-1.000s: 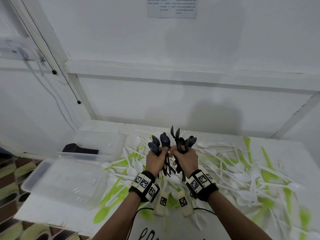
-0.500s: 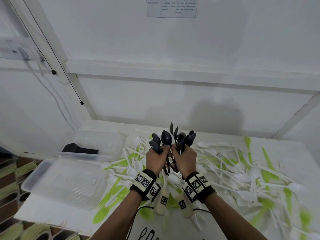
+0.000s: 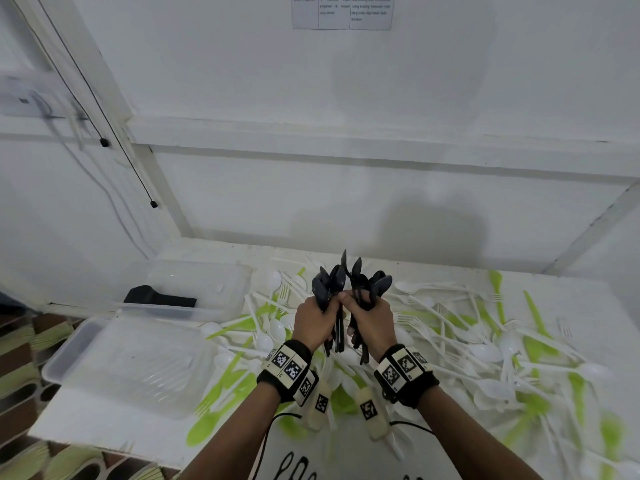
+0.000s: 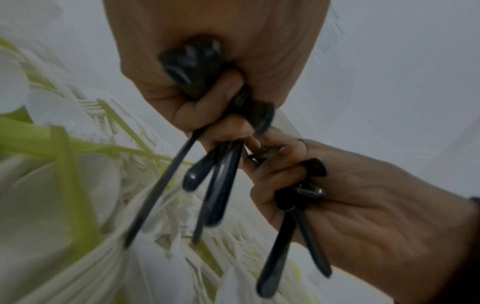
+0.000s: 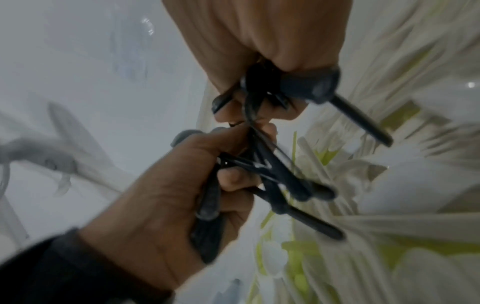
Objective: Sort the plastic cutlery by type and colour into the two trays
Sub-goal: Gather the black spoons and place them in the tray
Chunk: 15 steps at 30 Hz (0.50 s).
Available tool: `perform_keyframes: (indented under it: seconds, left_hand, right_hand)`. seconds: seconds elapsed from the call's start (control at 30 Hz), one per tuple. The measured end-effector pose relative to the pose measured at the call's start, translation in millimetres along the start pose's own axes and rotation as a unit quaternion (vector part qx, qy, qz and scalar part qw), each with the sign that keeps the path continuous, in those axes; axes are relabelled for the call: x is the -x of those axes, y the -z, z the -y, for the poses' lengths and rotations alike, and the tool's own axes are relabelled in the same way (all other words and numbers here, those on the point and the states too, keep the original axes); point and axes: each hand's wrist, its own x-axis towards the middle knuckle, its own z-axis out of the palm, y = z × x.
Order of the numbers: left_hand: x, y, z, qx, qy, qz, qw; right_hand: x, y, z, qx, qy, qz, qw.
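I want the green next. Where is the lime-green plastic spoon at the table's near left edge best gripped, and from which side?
Probably by its handle, from above. The lime-green plastic spoon lies flat near the white table's front edge, its bowl toward that edge and its handle angling up and right under other cutlery, so the bowl end is the clearer backup.

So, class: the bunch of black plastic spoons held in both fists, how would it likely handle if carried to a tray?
The black spoons are probably light, since each hand holds several upright. They look smooth and glossy, and handles splay loose below the left hand and right hand, so some could slip out. The thin handles may flex.
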Motion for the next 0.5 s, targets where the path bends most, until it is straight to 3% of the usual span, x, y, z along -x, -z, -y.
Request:
perform_keyframes:
  seconds: [0.1, 0.27, 0.4, 0.5]
  left_hand:
    - [3.3, 1.1, -1.3, 0.007, -0.002, 0.023, 1.0]
    - [9.6, 2.5, -3.4, 0.084, 0.01, 0.074, 0.994]
    - [6.0, 6.0, -0.1, 0.11, 0.0, 0.102, 0.989]
    - [0.9, 9.6, 7.7, 0.105, 0.013, 0.057, 0.993]
  right_hand:
    - [-4.2, 0.2, -3.7, -0.065, -0.033, -0.015, 0.997]
    - [-13.0, 0.1, -11.4, -0.077, -0.045, -0.002, 0.996]
    - [-14.7, 1.6, -4.2, -0.01, -0.001, 0.037, 0.999]
    - [-19.0, 6.5, 1.7, 0.051, 0.002, 0.06, 0.997]
